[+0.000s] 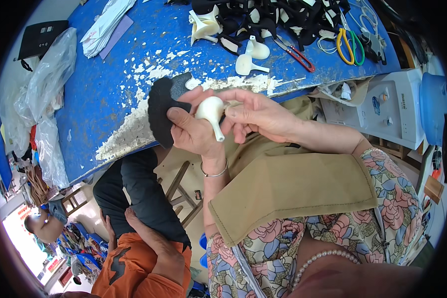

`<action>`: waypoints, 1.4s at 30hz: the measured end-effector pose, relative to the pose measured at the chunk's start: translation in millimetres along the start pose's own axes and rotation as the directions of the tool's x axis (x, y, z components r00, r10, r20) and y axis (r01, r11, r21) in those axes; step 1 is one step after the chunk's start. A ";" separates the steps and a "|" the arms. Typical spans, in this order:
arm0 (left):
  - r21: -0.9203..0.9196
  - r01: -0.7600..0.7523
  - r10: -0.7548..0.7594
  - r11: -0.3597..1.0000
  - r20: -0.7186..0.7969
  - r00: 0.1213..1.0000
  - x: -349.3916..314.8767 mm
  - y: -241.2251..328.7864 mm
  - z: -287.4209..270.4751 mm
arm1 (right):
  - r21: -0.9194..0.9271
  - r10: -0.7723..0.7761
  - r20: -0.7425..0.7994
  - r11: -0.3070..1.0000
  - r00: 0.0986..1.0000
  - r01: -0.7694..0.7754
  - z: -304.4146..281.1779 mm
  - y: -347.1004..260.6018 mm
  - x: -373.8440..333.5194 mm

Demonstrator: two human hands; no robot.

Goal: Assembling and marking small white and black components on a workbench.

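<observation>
The left hand is closed around one black, round-edged fabric piece and one cream-white plastic form with a bulbous head and a narrow stem, held just off the near edge of the worn blue-painted table, stem pointing down. The right hand pinches the form's head between curled fingertips. Two more cream-white stemmed forms lie near the near edge, with one red-handled snip beside them and one pair of yellow-and-green-handled scissors toward the right corner.
</observation>
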State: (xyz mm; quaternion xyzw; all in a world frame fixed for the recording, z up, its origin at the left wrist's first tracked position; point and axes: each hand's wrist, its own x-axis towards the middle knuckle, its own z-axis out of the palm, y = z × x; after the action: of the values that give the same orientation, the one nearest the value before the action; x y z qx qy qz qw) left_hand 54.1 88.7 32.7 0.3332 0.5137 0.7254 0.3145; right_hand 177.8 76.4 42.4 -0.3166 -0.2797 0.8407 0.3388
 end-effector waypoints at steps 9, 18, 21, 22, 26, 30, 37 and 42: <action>-0.036 0.117 -0.102 0.993 0.283 0.954 -2.5 15.3 -3.4 | 0.033 0.082 -0.045 0.996 0.996 -0.081 -5.6 7.3 1.8; -0.283 0.332 -0.211 0.900 0.382 0.900 13.1 6.0 -42.5 | 0.028 -0.168 -0.064 0.985 0.984 0.170 -24.2 -32.9 -18.7; -0.455 0.425 -0.231 0.782 0.423 0.876 4.8 9.7 -36.6 | 0.217 -0.143 0.073 0.968 0.987 0.124 -26.3 -31.2 -17.0; -0.449 0.463 -0.240 0.765 0.468 0.851 2.6 4.9 -39.3 | 0.225 -0.166 0.137 0.965 0.977 0.132 -33.9 -26.6 -13.4; -0.521 0.604 -0.395 0.603 0.463 0.794 -6.9 3.3 -42.6 | -0.029 -0.182 0.071 0.982 0.981 0.184 -34.8 -15.8 -7.5; -0.513 0.611 -0.442 0.603 0.424 0.791 -11.5 1.0 -42.1 | -0.114 -0.191 0.028 0.975 0.981 0.193 -31.4 -16.8 -5.3; -0.519 0.649 -0.445 0.556 0.473 0.760 -21.6 -5.0 -37.3 | -0.119 -0.352 -0.010 0.930 0.936 0.349 -19.9 -13.6 -2.5; -0.544 0.659 -0.461 0.520 0.471 0.752 -26.5 -6.4 -35.8 | -0.134 -0.442 0.003 0.889 0.897 0.439 -12.8 -7.1 5.7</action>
State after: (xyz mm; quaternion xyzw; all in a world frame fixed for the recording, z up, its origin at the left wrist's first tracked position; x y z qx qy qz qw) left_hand 41.4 50.1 13.4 0.1026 0.2425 0.6659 0.6980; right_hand 186.6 88.3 37.0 -0.2783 -0.3939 0.7172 0.5030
